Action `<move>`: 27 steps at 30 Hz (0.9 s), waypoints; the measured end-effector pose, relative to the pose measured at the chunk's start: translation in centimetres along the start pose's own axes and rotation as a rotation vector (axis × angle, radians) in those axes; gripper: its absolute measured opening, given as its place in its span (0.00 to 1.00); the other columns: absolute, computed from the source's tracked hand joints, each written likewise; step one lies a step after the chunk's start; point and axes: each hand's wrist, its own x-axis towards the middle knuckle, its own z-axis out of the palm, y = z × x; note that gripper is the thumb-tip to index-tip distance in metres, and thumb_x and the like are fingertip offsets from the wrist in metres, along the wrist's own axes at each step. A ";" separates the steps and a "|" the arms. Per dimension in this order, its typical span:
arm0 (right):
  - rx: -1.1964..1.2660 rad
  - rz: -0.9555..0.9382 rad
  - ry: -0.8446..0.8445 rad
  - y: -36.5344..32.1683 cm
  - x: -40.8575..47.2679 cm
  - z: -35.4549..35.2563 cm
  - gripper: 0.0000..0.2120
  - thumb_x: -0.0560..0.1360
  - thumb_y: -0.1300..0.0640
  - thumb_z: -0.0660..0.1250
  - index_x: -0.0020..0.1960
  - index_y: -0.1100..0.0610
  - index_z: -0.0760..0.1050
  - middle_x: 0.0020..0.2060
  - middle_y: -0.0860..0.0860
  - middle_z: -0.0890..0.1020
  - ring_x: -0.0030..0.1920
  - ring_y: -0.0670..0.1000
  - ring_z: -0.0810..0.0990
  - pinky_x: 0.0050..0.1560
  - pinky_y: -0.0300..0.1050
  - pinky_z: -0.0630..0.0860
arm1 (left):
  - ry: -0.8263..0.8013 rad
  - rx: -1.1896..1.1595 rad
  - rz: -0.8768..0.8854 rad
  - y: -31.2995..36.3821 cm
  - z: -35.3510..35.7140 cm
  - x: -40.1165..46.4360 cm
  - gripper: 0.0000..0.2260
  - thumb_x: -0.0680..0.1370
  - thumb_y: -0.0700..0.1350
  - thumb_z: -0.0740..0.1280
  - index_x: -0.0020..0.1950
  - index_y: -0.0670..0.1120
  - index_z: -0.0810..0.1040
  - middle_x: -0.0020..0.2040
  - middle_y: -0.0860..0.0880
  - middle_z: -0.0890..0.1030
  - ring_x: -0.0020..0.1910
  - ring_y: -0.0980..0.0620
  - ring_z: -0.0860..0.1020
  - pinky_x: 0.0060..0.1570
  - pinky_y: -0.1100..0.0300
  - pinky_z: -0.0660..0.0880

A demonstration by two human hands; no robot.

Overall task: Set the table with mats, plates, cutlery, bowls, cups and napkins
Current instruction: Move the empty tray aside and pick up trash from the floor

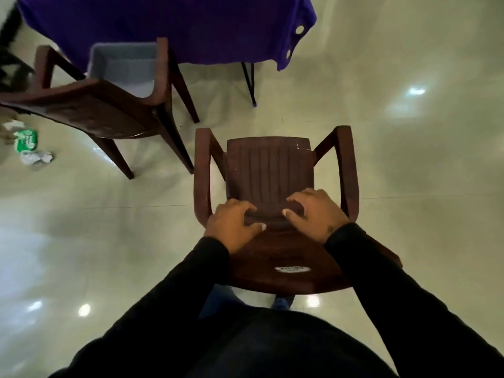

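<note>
The left hand (234, 222) grips the top edge of the backrest of a brown plastic chair (270, 170), fingers curled over the front of the edge and thumb on the near side. The right hand (313, 214) grips the same edge just beside it in the same manner. Both arms are in black sleeves (381, 282). The chair stands on a glossy pale floor (409, 159) with its seat facing away from the person, toward the surface. A second brown chair (109, 110) stands to the left and further forward, turned at an angle; a grey tub (122, 66) rests on its seat. Beyond both chairs is the surface, covered by a purple cloth (163, 23) that hangs over its edge; one black leg (249, 83) shows below the cloth. Crumpled paper and a green wrapper (26, 141) lie on the floor at far left.
</note>
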 end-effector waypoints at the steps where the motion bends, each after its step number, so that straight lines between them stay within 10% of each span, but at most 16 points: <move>1: -0.006 0.009 -0.009 1.2 -0.4 -0.1 0.21 0.79 0.41 0.61 0.66 0.51 0.74 0.61 0.53 0.77 0.63 0.55 0.72 0.64 0.53 0.72 | 0.012 0.012 -0.035 0.1 0.4 -0.1 0.22 0.73 0.65 0.70 0.63 0.55 0.77 0.63 0.51 0.77 0.58 0.49 0.78 0.59 0.49 0.78; 14: -0.131 0.284 -0.234 9.4 -3.7 0.0 0.23 0.76 0.36 0.61 0.62 0.51 0.74 0.59 0.55 0.78 0.60 0.60 0.77 0.60 0.55 0.76 | 0.033 0.131 -0.567 0.4 0.5 -2.3 0.23 0.72 0.57 0.75 0.62 0.47 0.76 0.59 0.45 0.80 0.55 0.43 0.80 0.58 0.49 0.77; 27: 0.307 0.530 -0.247 13.1 -3.2 1.8 0.23 0.64 0.45 0.81 0.49 0.60 0.80 0.46 0.55 0.83 0.44 0.55 0.81 0.38 0.40 0.72 | 0.204 -0.241 -0.753 -1.8 -0.4 -3.7 0.18 0.67 0.42 0.81 0.56 0.42 0.85 0.55 0.42 0.84 0.55 0.41 0.81 0.59 0.48 0.77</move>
